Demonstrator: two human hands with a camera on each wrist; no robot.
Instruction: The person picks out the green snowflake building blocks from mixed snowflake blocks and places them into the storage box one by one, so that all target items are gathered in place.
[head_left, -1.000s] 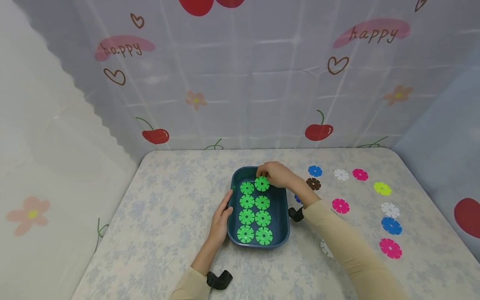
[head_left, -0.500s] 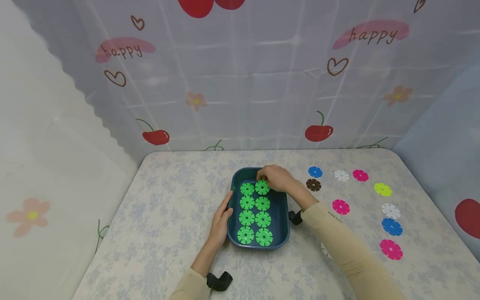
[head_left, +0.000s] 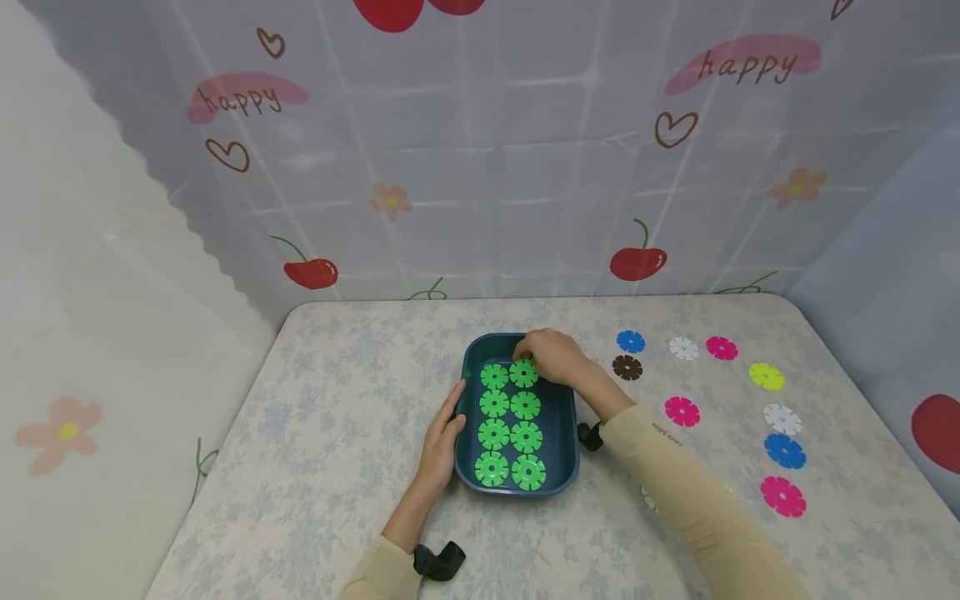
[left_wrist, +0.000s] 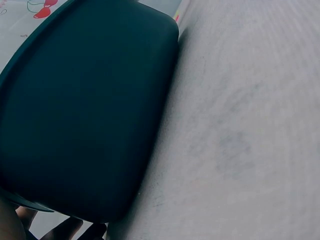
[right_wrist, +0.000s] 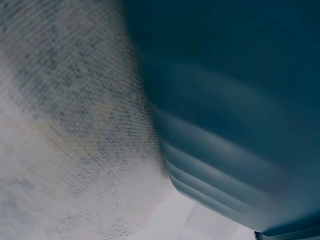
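Observation:
In the head view, a dark teal tray on the table holds two columns of green notched plastic discs. My left hand rests along the tray's left side with fairly straight fingers at the rim. Its fingertips show by the tray wall at the bottom of the left wrist view. Over the tray's far right corner, my right hand pinches the upper edge of the far right-column green disc, fingers curled. The right wrist view shows only the tray's outer wall and tablecloth.
To the right, loose notched discs lie on the table: blue, brown, white, pink and yellow. The right sleeve overlaps some of them. A printed curtain hangs behind the table.
My right hand has lowered the far green disc slightly toward the near side, into line with its column. The left hand and tray have stayed in place.

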